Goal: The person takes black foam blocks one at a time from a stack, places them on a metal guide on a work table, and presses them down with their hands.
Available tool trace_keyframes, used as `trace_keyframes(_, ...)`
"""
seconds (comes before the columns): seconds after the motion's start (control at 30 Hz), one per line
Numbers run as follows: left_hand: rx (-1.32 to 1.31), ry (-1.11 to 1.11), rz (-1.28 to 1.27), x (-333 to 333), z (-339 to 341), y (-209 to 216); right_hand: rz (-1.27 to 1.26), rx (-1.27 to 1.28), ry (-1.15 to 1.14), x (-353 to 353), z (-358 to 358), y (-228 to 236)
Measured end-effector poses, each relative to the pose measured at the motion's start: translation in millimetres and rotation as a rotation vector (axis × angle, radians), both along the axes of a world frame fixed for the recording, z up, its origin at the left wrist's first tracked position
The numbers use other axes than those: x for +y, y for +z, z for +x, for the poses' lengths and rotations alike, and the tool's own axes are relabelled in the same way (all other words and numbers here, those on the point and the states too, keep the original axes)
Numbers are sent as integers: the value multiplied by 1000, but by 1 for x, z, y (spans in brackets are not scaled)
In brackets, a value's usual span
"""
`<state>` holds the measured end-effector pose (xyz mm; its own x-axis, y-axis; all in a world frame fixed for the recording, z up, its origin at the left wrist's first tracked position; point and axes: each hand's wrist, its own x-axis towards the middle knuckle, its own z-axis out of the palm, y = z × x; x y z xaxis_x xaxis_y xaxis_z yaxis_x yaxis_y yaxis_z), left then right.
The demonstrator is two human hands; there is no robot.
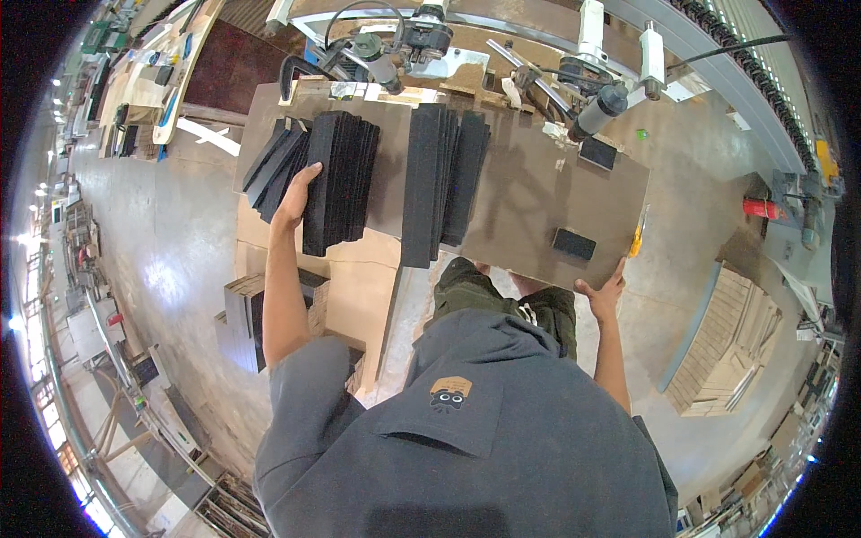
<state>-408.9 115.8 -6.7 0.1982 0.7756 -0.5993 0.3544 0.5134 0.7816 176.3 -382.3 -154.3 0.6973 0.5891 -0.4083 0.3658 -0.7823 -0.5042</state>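
Note:
Long black strips stand in rows on a brown board (520, 206) in front of me. My left hand (298, 195) is closed against the left edge of a thick stack of black strips (332, 184), some fingers hidden. Several looser black strips (276, 166) lean beside that hand. Further right stands another stack of black strips (439, 179). My right hand (605, 291) is at the board's near right corner, its thumb and forefinger apart. Just beyond its fingertips lies a yellow utility knife (637, 240). A small black block (574, 244) lies near this hand.
Machine heads with metal arms (599, 112) overhang the board's far edge, near a second black block (597, 152). Stacked panels (726, 341) lie on the floor at right. Below the board at left is another pile of boards (244, 309). A workbench (148, 81) stands far left.

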Motion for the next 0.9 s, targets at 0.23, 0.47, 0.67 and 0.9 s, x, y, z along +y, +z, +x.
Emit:
trace_keyframes(0.23,79,-54,126,-5,20,8,0,-15,-11,-1,0,2)
trace_keyframes(0.47,937,-287,539,-68,55,69,15,-49,-6,0,-3,-5)
trace_keyframes(0.67,1090,-163,758,-70,104,134,9,-65,-43,0,-4,3)
trace_keyframes(0.9,329,-120,823,-170,266,119,-52,-70,-58,2,-7,-1)
